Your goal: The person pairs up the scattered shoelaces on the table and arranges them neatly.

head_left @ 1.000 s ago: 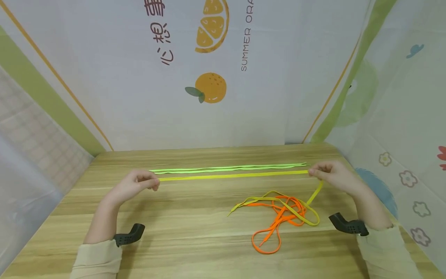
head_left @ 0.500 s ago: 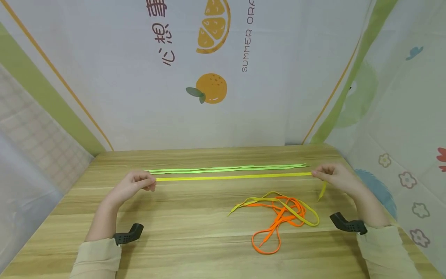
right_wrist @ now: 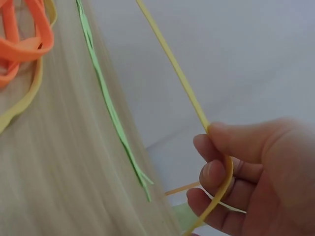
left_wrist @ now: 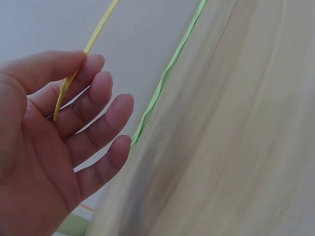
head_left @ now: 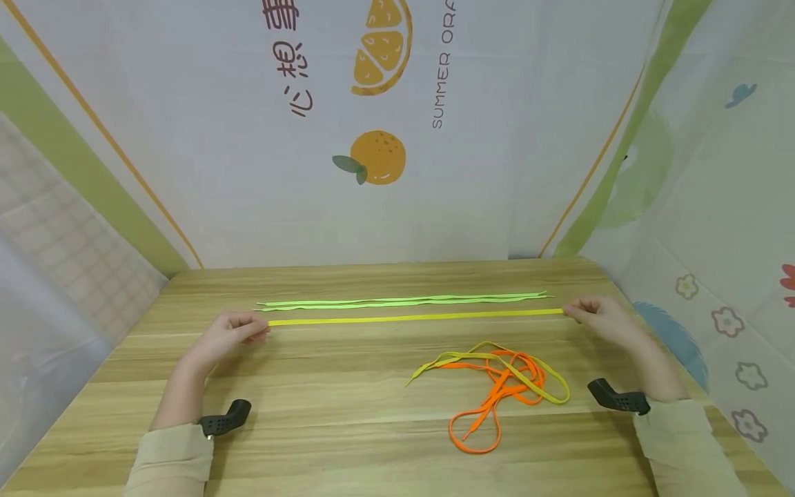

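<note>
A flat yellow shoelace (head_left: 410, 317) runs straight between my two hands, in front of the green laces. My left hand (head_left: 226, 335) pinches it between thumb and forefinger close to one end. In the left wrist view the short tip (left_wrist: 58, 105) of the lace lies across the inside of the fingers. At the other side my right hand (head_left: 605, 321) pinches the lace with thumb and forefinger. Its free tail (right_wrist: 221, 191) curves down over the other fingers in the right wrist view. Two light green shoelaces (head_left: 397, 301) lie side by side along the table's back.
On the wooden table (head_left: 323, 428), right of the middle, lies a loose tangle of orange shoelace (head_left: 497, 393) with another yellow shoelace (head_left: 555, 397) looped over it. A printed white curtain (head_left: 248, 207) stands behind the table edge, with more curtain at both sides.
My hands have drawn farther apart, left hand leftward and right hand rightward, both slightly nearer me. The tail hanging below my right hand has shortened and is out of sight in the head view.
</note>
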Tool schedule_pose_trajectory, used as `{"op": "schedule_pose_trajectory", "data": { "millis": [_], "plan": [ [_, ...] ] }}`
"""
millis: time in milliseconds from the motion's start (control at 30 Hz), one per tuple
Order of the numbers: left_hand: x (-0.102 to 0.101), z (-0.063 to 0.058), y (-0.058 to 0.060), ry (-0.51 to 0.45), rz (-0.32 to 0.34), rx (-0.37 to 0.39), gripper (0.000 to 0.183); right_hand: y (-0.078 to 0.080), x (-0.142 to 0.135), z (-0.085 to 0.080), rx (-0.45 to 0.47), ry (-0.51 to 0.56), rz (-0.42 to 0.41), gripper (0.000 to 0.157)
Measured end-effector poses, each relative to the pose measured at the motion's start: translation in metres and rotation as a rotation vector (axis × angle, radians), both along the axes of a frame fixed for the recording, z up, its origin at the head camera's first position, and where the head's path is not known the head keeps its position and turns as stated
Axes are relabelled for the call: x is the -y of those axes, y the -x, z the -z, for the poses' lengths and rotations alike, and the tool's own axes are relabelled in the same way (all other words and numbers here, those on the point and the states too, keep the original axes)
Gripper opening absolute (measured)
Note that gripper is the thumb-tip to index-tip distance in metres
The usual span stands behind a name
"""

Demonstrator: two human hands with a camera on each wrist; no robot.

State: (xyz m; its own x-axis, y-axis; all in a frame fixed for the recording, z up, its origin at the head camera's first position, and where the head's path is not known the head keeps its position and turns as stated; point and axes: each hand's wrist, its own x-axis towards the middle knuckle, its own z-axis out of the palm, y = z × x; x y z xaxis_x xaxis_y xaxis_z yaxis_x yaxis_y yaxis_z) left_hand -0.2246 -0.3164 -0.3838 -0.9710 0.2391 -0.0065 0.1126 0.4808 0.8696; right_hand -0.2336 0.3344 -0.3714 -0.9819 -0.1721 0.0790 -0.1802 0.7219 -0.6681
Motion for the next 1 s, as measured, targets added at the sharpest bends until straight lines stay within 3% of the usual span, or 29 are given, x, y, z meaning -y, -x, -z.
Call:
{"op": "schedule_pose_trajectory", "data": {
  "millis": [233,633,1000],
  "plan": [
    [0.004,0.005,0.000,-0.009,-0.020,-0.006,0.032,0.004,-0.002,0.008,0.014,-0.022,-0.004,0.035],
    [0.013,0.017,0.003,0.002,-0.109,0.022,0.037,0.008,-0.010,0.026,0.004,-0.037,0.025,0.036],
    [0.016,0.021,0.005,0.020,-0.193,0.045,0.037,0.012,-0.014,0.038,0.041,-0.034,0.074,0.041]
  ]
}}
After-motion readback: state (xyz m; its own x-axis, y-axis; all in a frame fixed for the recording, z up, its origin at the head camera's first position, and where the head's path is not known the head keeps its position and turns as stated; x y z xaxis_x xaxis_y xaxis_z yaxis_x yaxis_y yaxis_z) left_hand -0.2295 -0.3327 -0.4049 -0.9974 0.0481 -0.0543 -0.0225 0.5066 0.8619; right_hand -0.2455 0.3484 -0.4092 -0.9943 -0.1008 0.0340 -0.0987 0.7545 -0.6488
